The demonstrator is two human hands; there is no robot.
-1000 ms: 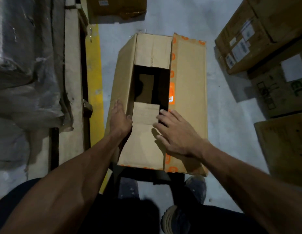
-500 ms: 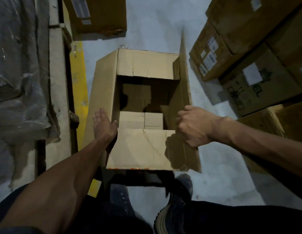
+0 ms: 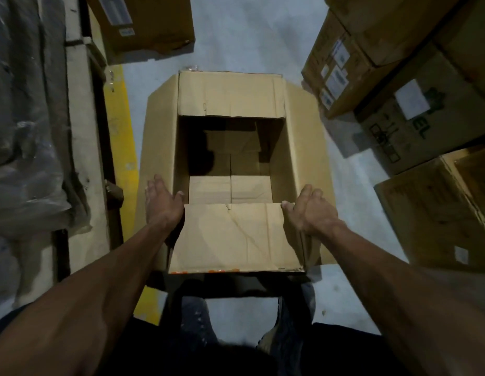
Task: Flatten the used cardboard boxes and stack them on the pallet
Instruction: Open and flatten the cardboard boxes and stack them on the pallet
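At frame centre, in the head view: an open box (image 3: 230,169) standing on the grey floor (image 3: 252,31), mouth up, all four top flaps folded outward. Far flap (image 3: 231,95) lying toward the top of the frame, near flap (image 3: 235,237) toward the bottom, side flaps spread left (image 3: 158,137) and right (image 3: 307,147). Inside, dark and in shadow, bottom flaps with a seam down the middle.

At the near-left corner of the mouth: left hand (image 3: 161,204), fingers straight and together, palm flat against the left flap, thumb at the rim beside the near flap. At the near-right corner: right hand (image 3: 310,210), fingers likewise straight, lying on the right flap, thumb tip touching the corner of the near flap. Both hands spread wide apart, one on each side of the opening, neither curled round anything. Forearms running in from the lower corners of the frame.

Along the left of the frame: a pale upright post (image 3: 81,147) and crumpled plastic wrap (image 3: 24,131), with a yellow stripe (image 3: 123,137) on the floor just left of the box. At upper left: another carton (image 3: 151,23) with a label. At right, from top to middle: stacked cartons (image 3: 376,63) with white labels, well apart from the open box. At bottom centre: dark trousers and shoes (image 3: 279,335), partly hidden under the near flap.
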